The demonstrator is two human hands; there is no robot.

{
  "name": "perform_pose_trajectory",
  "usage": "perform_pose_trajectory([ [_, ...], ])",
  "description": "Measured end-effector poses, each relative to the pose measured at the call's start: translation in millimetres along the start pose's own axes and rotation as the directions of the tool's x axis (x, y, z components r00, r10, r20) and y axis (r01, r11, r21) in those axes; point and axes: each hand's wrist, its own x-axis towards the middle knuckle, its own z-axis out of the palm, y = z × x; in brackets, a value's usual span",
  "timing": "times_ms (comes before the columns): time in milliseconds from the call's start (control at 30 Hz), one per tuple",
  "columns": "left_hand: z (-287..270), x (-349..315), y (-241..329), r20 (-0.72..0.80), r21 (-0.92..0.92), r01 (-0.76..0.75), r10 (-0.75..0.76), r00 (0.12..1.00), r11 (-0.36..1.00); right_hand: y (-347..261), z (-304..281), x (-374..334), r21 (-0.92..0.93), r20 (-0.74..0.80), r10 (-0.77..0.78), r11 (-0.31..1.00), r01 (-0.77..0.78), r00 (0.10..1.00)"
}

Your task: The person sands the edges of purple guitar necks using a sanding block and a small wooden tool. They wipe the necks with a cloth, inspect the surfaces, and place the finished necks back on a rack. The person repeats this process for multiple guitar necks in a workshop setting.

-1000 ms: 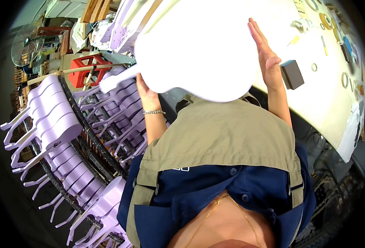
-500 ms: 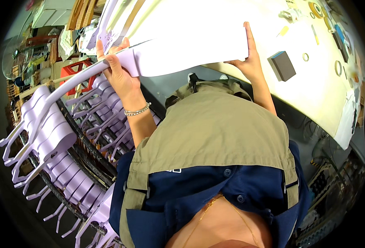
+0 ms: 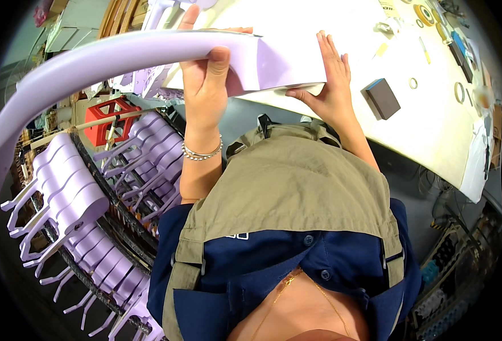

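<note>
A long lilac piece [image 3: 131, 54], glossy and curved, with a wide block at its right end, is held up over the table's near edge. My left hand [image 3: 205, 85] grips it where the arm meets the block, thumb on the near face and fingers partly hidden behind. At the block's right end is my right hand [image 3: 335, 94], its palm against the edge. Its fingers stretch upward and its thumb lies along the lower rim, apart from them. The arm of the piece sweeps far left and down out of clear sight.
Lilac pieces [image 3: 71, 176] hang in rows on dark rails [image 3: 106, 187] at left. A red crate [image 3: 106, 122] stands behind them. On the pale table [image 3: 433, 145] lie a dark block [image 3: 383, 98], tape rolls [image 3: 459, 92] and small tools.
The lilac piece has shifted right and turned, its arm rising closer to view at the left. My left hand has moved right and up with it; my right hand's fingers have spread more.
</note>
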Motion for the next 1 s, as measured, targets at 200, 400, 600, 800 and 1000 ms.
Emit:
perform_pose_trajectory([
  [200,-0.6,12.4,-3.2,0.074,-0.068,0.023,-0.018,0.997,0.997,8.1,-4.0,4.0,0.017,0.008,-0.015,1.0,0.014,1.0],
  [400,-61.9,24.3,-14.8,-0.121,-0.069,0.091,-0.099,0.988,0.993,73.8,-2.9,-10.3,-0.208,-0.007,0.304,0.931,-0.299,0.953],
  [600,-125.3,1.9,-34.7,-0.46,-0.234,0.281,-0.361,0.811,0.931,76.2,25.9,-47.5,0.655,0.438,0.495,0.396,-0.643,0.75],
  [800,-135.6,-20.9,-59.4,-0.526,-0.378,0.383,-0.536,0.66,0.843,39.5,35.1,-48.8,0.751,0.427,0.492,0.275,-0.6,0.759],
  [1000,-130.8,-29.4,-52.0,-0.509,-0.316,0.369,-0.484,0.711,0.874,39.2,24.4,-54.7,0.752,0.462,0.486,0.227,-0.618,0.741],
])
